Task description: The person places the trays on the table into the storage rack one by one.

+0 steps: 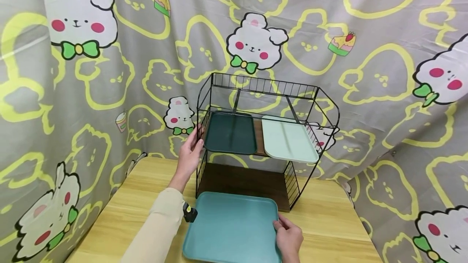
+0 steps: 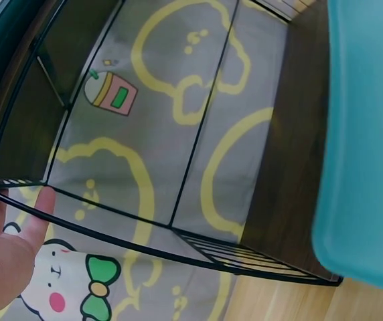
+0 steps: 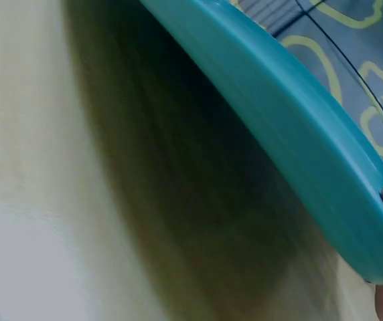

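Note:
In the head view my left hand holds the left side post of a black wire rack, level with its middle shelf. The left wrist view shows its fingers at the thin wire frame. My right hand grips the right edge of a teal rectangular tray, thumb on top. The tray is held tilted over the table in front of the rack, its far edge overlapping the bottom shelf in the head view. On the middle shelf lie a dark green tray and, to its right, a pale mint tray.
The rack's brown bottom shelf stands on a light wood table. Its top tier has a wire railing along the back. A grey curtain printed with rabbits hangs behind and on both sides.

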A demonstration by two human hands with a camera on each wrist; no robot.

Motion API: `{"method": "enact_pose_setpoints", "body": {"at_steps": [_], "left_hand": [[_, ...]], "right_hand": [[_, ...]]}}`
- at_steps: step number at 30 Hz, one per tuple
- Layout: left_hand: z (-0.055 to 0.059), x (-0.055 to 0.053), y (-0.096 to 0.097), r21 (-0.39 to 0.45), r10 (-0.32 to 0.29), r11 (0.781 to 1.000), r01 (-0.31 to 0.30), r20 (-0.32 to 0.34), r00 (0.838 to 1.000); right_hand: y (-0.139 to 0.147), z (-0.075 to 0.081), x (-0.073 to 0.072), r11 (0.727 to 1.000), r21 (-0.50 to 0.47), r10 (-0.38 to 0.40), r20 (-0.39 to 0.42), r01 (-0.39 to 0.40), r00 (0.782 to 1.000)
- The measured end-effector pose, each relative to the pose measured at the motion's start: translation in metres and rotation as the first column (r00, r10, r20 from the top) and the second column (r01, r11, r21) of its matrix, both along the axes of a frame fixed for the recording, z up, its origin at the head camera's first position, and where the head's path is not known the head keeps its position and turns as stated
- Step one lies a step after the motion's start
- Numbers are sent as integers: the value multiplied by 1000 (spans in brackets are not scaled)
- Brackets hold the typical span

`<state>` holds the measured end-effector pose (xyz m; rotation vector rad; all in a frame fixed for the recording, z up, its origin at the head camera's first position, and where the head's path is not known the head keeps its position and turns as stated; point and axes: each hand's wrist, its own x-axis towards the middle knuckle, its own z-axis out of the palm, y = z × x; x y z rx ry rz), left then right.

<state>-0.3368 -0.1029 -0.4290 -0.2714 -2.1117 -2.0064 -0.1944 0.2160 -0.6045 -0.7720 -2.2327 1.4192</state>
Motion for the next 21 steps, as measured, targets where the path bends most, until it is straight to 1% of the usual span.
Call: {"method": "enact_pose_setpoints", "body": {"at_steps": [3, 7, 12, 17, 19, 21], "left_hand": [[0, -1, 0, -4, -3, 1000, 3, -9, 1000], [0, -1, -1, -21, 3, 1000, -3, -3, 1000], [1, 1, -2, -22, 7, 1000, -7, 1, 1000], [0, 2, -2, -20, -1, 1000, 1, 4, 1000], [0, 2, -1, -21, -1, 1000, 1, 7, 1000], [0, 2, 0, -20, -2, 1000, 2, 8, 1000]], "right_hand": [[10, 4, -4, 999, 17, -30, -2, 30, 1000], [18, 10, -14, 999, 0, -40, 9, 40, 999], [22, 13, -28, 999, -34, -12, 12, 13, 1000], [24, 13, -45, 999, -51, -7, 12, 8, 1000], [24, 14, -51, 997, -75, 1, 19, 0, 1000], [25, 16, -57, 993, -115, 27, 20, -24, 999]]}}
